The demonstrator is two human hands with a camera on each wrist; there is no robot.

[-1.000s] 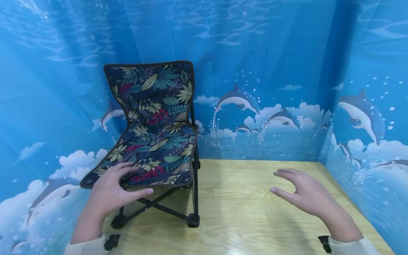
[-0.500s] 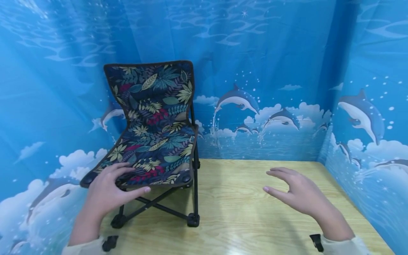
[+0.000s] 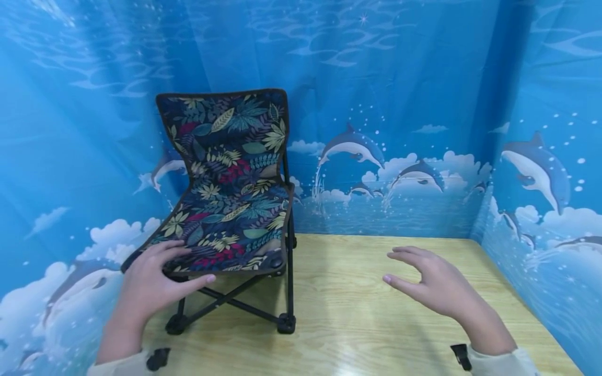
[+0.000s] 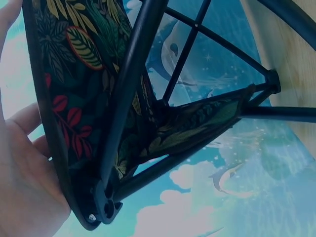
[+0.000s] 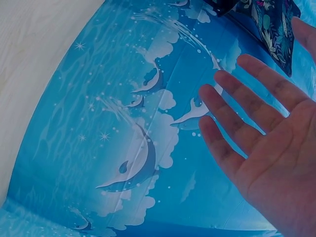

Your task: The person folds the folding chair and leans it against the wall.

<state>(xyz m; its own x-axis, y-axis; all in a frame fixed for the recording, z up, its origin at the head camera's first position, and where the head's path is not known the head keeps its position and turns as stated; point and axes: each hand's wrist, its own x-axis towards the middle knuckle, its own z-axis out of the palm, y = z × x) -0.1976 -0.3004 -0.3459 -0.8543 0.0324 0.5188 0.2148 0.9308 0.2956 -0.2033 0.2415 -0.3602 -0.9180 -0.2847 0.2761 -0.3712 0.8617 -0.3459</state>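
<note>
Left hand (image 3: pixel 151 283): fingers loose, grasping nothing, beside the front left corner of a small black-framed folding chair (image 3: pixel 230 219) in dark leaf-print fabric; contact unclear.
Right hand (image 3: pixel 436 284): fingers relaxed, grasping nothing, over the right half of a pale wood-grain table (image 3: pixel 345 292).
Chair: upright, toward the table's left side.
Change: right hand slightly nearer the chair than a second ago; chair unmoved.
Backdrop (image 3: pixel 400 89): hanging blue fabric printed with dolphins and clouds.
</note>
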